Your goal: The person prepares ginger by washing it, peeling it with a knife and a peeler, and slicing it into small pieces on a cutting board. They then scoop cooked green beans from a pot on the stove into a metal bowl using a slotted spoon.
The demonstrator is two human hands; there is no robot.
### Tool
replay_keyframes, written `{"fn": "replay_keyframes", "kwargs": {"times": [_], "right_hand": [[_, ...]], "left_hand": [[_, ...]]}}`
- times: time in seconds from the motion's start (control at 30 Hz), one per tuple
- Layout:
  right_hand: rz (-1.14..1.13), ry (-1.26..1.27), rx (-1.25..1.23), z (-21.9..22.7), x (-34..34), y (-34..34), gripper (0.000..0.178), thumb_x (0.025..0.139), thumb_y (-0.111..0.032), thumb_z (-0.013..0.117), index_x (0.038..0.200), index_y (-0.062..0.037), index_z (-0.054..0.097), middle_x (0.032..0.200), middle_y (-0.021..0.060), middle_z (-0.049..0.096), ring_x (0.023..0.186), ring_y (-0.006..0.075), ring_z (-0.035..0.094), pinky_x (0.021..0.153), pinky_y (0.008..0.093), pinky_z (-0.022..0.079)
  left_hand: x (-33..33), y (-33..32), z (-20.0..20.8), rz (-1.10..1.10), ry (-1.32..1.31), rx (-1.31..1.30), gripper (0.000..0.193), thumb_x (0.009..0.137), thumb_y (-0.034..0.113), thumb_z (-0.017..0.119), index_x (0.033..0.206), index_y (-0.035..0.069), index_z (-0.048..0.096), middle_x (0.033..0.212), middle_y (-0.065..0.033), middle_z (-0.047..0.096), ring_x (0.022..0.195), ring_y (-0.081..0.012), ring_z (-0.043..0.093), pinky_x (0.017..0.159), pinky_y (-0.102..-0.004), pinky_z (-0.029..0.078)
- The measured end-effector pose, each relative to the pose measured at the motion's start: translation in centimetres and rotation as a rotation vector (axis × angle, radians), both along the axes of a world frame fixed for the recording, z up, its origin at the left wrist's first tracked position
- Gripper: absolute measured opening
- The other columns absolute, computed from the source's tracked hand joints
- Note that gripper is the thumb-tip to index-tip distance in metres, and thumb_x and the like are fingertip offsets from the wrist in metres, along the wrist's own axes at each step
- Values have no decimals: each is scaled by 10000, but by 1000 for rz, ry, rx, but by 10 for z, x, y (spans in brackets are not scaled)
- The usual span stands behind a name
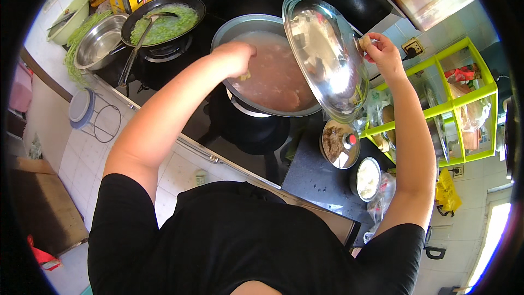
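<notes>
A large grey pot [252,18] stands on the stove, full of cloudy liquid with pinkish pieces of meat [284,97] in it. Above its left side is my left hand [236,59], fingers closed and pointing down; a small yellowish bit shows below them, too little to name. My right hand [382,54] grips the knob of a shiny domed pot lid [327,49]. The lid is tilted nearly upright over the pot's right edge, its lower rim beside the pot.
Left on the stove sits a black wok [197,4] with chopped greens and a spatula [136,49]; a steel bowl [98,49] and long beans [76,57] are beside it. Right of the pot are a lidded bowl [334,145], a white bowl [368,179] and a green shelf [461,101].
</notes>
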State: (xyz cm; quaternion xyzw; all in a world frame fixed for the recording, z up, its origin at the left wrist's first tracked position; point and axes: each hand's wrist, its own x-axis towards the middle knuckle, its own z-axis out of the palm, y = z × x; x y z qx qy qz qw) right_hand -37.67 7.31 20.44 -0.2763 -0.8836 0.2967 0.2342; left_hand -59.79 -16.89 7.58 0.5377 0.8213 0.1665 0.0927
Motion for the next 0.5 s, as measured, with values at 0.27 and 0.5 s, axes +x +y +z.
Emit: {"fn": "replay_keyframes", "kwargs": {"times": [0.27, 0.5], "right_hand": [[42, -88, 81, -17, -14, -1, 446, 785, -374, 597, 1057, -22, 566, 763, 50, 614, 667, 115, 564, 632, 252, 451], [112, -271, 219, -45, -72, -25, 464, 736, -430, 595, 1021, -64, 601, 766, 98, 620, 731, 205, 596, 686, 292, 452]], "left_hand": [[-20, -80, 48, 143, -105, 543, 270, 784, 128, 625, 1036, 44, 574, 970, -79, 604, 843, -159, 566, 755, -281, 459], [0, -183, -33, 331, -481, 984, 140, 834, 122, 600, 938, 29, 587, 856, -5, 581, 738, -74, 501, 649, -210, 423]]}}
